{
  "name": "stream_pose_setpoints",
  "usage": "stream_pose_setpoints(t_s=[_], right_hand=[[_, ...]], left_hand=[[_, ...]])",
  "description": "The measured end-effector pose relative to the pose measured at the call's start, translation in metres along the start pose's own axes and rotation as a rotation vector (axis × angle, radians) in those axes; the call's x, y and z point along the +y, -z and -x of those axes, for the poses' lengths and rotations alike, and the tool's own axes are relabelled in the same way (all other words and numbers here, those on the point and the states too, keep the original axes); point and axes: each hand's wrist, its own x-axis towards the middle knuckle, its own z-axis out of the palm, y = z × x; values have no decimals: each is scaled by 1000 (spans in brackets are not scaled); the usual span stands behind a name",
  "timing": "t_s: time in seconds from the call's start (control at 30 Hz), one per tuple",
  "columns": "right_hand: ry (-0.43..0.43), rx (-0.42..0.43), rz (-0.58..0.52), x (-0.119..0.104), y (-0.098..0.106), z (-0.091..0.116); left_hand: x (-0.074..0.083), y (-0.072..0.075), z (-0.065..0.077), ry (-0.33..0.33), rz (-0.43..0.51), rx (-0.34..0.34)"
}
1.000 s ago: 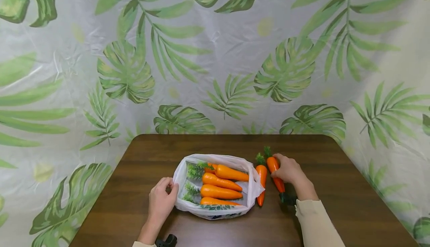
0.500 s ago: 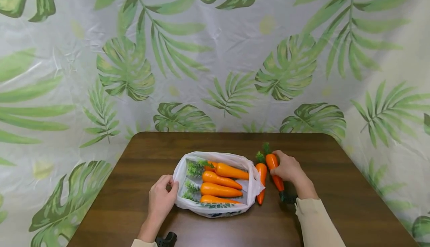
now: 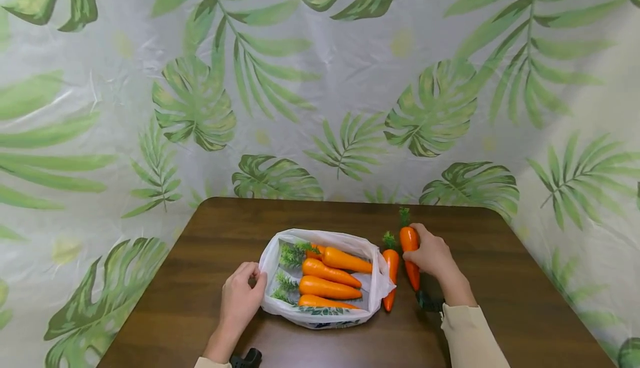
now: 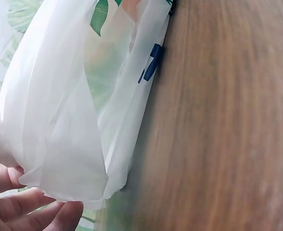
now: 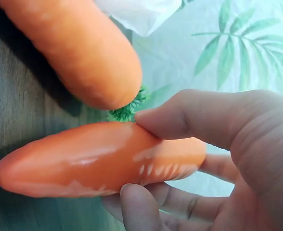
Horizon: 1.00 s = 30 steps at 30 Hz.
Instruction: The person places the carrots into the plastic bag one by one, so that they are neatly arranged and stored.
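A white plastic bag [image 3: 320,323] lies with its mouth spread wide, several orange carrots [image 3: 330,287] with green tops inside. My left hand [image 3: 241,293] pinches the bag's left edge between thumb and fingers; in the left wrist view those fingers [image 4: 33,207] are partly behind the thin white film. To the right of the bag my right hand [image 3: 432,251] grips another carrot [image 3: 408,240] by its thick end, thumb on one side and fingers on the other. One loose carrot [image 3: 390,270] lies between that hand and the bag, its tip towards me.
Everything stands on a dark brown wooden table [image 3: 250,212] with rounded far corners. Behind it hangs a pale sheet [image 3: 320,79] printed with green leaves. Dark wrist devices [image 3: 246,358] sit below both hands.
The gripped carrot has turned slightly straighter and shifted a little away from the loose carrot, moving with my right hand. My left hand stays at the bag. The head view has shifted slightly.
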Motion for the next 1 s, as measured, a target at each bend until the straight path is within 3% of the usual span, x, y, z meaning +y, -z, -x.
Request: stream_pose_setpoints(t_s=[0.37,1.0], right_hand=[[99,85,79,-13,-2,-1],[237,211,67,-50,9,13]], left_hand=[[1,0,-1,-18,7,-3],[1,-2,3,-5,2,-5]])
